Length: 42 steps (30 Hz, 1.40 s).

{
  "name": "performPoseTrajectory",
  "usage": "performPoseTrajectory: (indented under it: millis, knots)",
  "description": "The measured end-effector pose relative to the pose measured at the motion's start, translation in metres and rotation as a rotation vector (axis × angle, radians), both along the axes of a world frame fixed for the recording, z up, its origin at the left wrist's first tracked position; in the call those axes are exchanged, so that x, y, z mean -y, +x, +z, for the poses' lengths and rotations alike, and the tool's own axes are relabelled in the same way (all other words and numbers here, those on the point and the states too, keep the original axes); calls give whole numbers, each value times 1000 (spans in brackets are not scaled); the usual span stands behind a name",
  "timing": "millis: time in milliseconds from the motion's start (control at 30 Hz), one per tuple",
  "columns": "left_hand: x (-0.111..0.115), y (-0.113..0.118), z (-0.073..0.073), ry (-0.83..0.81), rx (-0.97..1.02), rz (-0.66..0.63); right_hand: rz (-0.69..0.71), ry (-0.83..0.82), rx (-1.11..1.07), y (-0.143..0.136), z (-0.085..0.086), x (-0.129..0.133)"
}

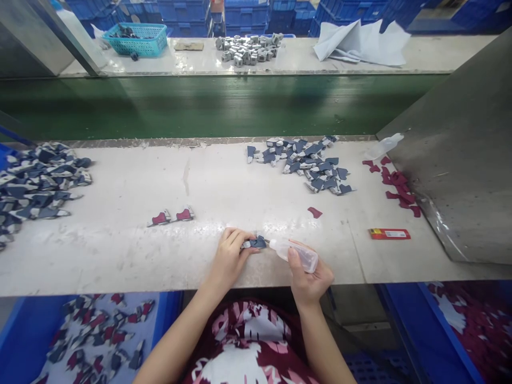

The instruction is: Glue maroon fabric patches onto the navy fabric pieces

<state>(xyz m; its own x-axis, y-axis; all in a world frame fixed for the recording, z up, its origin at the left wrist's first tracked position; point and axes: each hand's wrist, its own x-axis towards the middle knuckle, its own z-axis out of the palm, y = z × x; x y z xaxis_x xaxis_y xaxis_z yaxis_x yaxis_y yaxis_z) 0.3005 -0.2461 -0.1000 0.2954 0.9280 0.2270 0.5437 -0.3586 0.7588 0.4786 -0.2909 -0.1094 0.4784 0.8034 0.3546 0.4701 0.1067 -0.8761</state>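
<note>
Pinching a small dark-blue and grey part near the front edge of the worktable, the left hand has its fingers and thumb drawn close around the piece. The part is low over the pale surface, straight in front of the person's patterned shirt. The right hand is wrapped around a translucent squeeze bottle — thumb on the near side — and the bottle is tilted, its thin nozzle aimed at the part's right end. Whether nozzle and part touch, I cannot tell.

Just beyond the bottle lies a single red piece. To the left of the hands, two parts with red inlays lie side by side. Farther up the table is a loose cluster of blue and grey parts, and a bigger heap of similar parts is piled at the left end. On the right, a scatter of red pieces lies next to a metal panel, with a second bottle behind them and a red and yellow box nearer.

Below the table edge are a blue bin of red-and-blue parts at left and another bin with red pieces at right. Past a green strip, a far ledge carries a turquoise basket, metallic pieces and white sheets — blue crates stand behind.
</note>
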Motion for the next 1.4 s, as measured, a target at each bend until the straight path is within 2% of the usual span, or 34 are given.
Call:
performPoseTrajectory:
  millis: [267,800,1133,1400]
  knots:
    - [0,0,-1,24,4,-1,-26,-2,-43,-1,-1,0]
    - [0,1,-1,64,-23,16,-95,52,31,0,-4,4]
    - [0,1,-2,52,-10,16,-102,113,-44,1,-7,9]
    - [0,1,-3,31,9,17,-81,41,-160,-7,-4,10]
